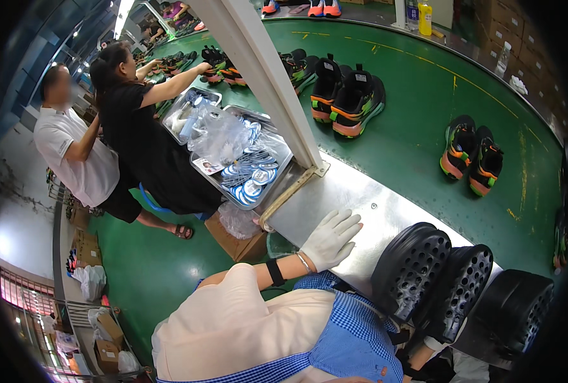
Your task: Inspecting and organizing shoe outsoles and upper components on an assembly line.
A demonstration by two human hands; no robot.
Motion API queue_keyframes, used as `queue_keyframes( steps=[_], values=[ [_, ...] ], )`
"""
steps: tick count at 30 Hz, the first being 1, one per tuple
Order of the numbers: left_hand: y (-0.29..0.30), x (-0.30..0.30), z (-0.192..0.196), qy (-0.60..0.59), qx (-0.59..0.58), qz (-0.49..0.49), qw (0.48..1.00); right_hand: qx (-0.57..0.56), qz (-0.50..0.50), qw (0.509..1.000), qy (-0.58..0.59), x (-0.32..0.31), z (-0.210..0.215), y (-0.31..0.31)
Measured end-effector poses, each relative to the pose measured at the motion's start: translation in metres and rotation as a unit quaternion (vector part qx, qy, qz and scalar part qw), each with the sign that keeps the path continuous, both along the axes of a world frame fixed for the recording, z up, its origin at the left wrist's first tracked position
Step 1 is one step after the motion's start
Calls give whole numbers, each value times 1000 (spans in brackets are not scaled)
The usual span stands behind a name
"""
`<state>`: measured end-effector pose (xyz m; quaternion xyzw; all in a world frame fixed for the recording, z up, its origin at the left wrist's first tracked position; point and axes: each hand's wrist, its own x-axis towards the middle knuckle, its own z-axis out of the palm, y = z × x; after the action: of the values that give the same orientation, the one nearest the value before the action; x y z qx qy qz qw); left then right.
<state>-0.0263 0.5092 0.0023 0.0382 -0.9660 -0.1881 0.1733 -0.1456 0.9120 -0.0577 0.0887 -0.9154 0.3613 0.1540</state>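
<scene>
My left hand [330, 241], in a white glove, lies with its fingers stretched out on the bare metal strip [367, 191] of the workbench and holds nothing. At the lower right my right hand [434, 345] shows only in part, beside the lower end of a black, rounded piece full of holes [468, 281]; its fingers are hidden. A similar black perforated piece [424, 262] leans just left of that one. Another black piece [520, 300] stands farther right.
Black-and-orange sneakers [354, 105] stand in pairs on the green conveyor belt [411, 140]; another pair [472, 156] is farther right. A white post [265, 76] rises from the bench. Left of it are metal trays [258, 198] of round blue-and-white tags. Two people [137, 127] stand at the left.
</scene>
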Motion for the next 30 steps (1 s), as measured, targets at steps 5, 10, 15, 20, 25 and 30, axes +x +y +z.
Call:
queue_keyframes(
  steps=[5,10,15,20,25,30],
  values=[
    [-1,-1,1,4,-9,-10,1000,2,0,1000,4,0,1,1],
    [1,-1,4,11,-8,-9,1000,6,-2,1000,3,0,3,3],
    [3,-1,5,5,12,-4,1000,15,-2,1000,2,-1,2,5],
    [5,-2,8,9,9,-3,1000,40,-6,999,-6,-6,2,8],
    [4,-1,12,7,12,-3,1000,-116,9,993,-7,0,4,10],
    [4,-2,10,8,3,-9,1000,-552,-98,805,-194,-5,-2,12]
  ],
)
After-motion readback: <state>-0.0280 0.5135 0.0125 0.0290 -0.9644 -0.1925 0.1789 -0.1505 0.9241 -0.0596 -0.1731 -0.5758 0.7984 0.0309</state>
